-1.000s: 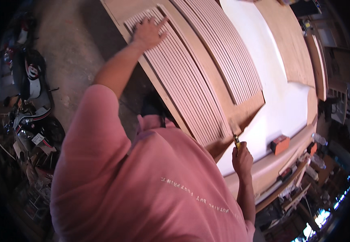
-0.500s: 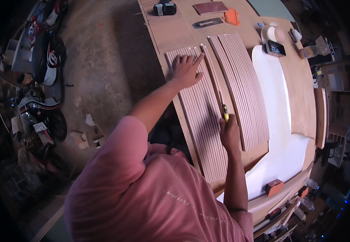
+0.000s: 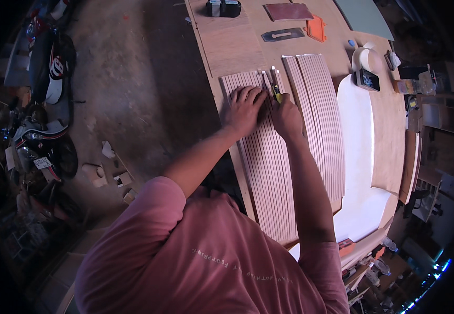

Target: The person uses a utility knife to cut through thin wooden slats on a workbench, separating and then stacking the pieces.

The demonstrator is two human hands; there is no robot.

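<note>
My left hand (image 3: pixel 242 111) lies on the upper part of a pale slatted wood panel (image 3: pixel 263 178), fingers apart and bent against its surface. Just right of it, my right hand (image 3: pixel 287 118) grips a yellow utility knife (image 3: pixel 276 92) at the narrow strips along that panel's top right side; the blade's contact is too small to make out. A second slatted panel (image 3: pixel 317 125) lies to the right, beside a white sheet (image 3: pixel 358 152). All rest on the wooden work table (image 3: pixel 232 47).
At the table's far end are a black case (image 3: pixel 223 8), a red board (image 3: pixel 287 11), a dark metal plate (image 3: pixel 282 34), an orange case (image 3: pixel 316 29) and tape rolls (image 3: pixel 364 57). Motorbikes (image 3: pixel 49 152) stand on the concrete floor (image 3: pixel 127 94) at left; wood pieces (image 3: pixel 412 167) lean at right.
My right hand has moved forward along the strip with the knife, ending close beside my left hand. My left hand's fingers are more bent. The camera view has shifted.
</note>
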